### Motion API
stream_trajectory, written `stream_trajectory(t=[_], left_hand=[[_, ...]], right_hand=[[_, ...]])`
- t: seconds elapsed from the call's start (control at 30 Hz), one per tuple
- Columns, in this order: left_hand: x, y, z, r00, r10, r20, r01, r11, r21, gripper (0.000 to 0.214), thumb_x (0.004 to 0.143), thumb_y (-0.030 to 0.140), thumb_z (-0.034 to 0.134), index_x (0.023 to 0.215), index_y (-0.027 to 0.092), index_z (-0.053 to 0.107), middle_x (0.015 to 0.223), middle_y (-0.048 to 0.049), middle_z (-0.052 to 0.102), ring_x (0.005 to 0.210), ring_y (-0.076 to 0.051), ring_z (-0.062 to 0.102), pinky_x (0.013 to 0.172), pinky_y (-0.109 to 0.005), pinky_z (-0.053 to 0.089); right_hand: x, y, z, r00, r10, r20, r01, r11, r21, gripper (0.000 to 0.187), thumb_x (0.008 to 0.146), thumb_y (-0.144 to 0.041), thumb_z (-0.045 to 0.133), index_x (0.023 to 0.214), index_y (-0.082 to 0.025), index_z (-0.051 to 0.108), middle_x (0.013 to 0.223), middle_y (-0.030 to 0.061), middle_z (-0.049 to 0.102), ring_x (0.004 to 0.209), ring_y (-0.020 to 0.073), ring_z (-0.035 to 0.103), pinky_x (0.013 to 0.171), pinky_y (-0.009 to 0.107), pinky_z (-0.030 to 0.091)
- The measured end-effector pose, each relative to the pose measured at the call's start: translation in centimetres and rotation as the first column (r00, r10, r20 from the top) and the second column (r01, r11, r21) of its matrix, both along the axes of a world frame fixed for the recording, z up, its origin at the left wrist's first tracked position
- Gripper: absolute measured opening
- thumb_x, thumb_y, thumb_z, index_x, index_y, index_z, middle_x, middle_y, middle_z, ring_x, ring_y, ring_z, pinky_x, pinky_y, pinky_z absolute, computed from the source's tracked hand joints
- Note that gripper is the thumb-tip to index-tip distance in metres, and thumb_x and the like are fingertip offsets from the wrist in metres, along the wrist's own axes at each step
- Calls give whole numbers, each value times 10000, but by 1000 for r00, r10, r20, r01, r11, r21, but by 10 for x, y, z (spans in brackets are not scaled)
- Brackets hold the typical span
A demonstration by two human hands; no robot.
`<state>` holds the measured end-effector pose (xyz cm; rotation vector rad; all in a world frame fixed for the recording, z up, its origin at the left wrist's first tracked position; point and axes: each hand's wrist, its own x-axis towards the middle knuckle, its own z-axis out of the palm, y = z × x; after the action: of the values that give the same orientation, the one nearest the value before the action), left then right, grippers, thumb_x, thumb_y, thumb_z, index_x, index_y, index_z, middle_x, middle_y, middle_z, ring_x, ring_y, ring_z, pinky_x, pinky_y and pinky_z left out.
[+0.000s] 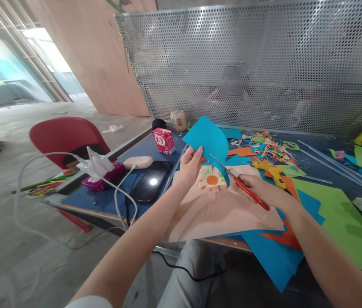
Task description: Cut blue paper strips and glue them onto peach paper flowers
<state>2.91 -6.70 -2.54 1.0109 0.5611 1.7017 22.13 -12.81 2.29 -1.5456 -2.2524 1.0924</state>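
My left hand (192,163) pinches the lower left edge of a sheet of blue paper (207,136), held up off the table. Red-handled scissors (248,191) sit in my right hand (248,186); their blades reach to the paper's lower edge, where a narrow curved blue strip hangs down. Whether the blades are parted I cannot tell. Beneath both hands lies a large peach sheet (197,222) with a paper flower (212,179) on it, orange at the centre, with a pale stem.
Paper scraps (274,147) and a yellow glue gun (269,169) lie to the right, beside green sheets (338,218). On the left are a black phone (151,182), a white cable (117,201), a tissue pack (102,173) and a pink box (163,141). A perforated metal panel (258,64) stands behind.
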Motion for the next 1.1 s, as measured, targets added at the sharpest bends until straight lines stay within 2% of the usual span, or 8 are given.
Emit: stream_trajectory(t=[0.2,0.4,0.67,0.83,0.97,1.1], left_hand=[[0,1,-1,1000,-12,13,12,1000,16,237,629,365,725,755,208,600,670,34,628,619,-105,606,696,-276,517],[1,0,-1,1000,-30,7,30,1000,8,243,618,363,734,724,194,596,626,48,604,545,-73,564,611,-224,506],[1,2,-3,999,-53,-9,53,999,4,258,618,378,730,748,191,608,678,30,630,599,-91,596,656,-248,520],[1,1,-3,997,-73,-2,73,997,1,256,614,370,734,757,192,618,661,35,619,576,-82,582,630,-235,514],[1,2,-4,997,-70,-24,70,998,-2,265,610,372,733,768,193,619,680,33,621,582,-78,574,626,-229,505],[1,3,-5,999,-35,-42,36,999,13,261,610,371,729,766,193,620,691,32,616,597,-76,568,611,-218,493]], right_hand=[[-1,-1,2,1000,-2,26,2,1000,7,233,820,-393,377,709,-202,453,778,45,561,739,184,558,640,270,410],[-2,1,1,1000,-14,19,13,1000,9,231,804,-402,410,733,-197,490,768,48,568,735,184,556,614,259,412],[0,6,-8,996,-47,-79,42,997,-64,206,795,-379,422,797,-203,530,779,38,607,700,174,573,589,254,426],[0,9,-12,993,-71,-96,66,997,-50,199,784,-388,446,749,-207,520,739,31,593,698,172,571,582,245,421],[3,9,-13,995,-66,-72,61,996,-64,205,793,-384,434,828,-214,545,761,30,607,698,172,577,581,243,422],[5,9,-13,997,-21,-81,20,1000,-17,218,804,-385,419,867,-219,545,794,29,605,723,170,581,600,240,428]])
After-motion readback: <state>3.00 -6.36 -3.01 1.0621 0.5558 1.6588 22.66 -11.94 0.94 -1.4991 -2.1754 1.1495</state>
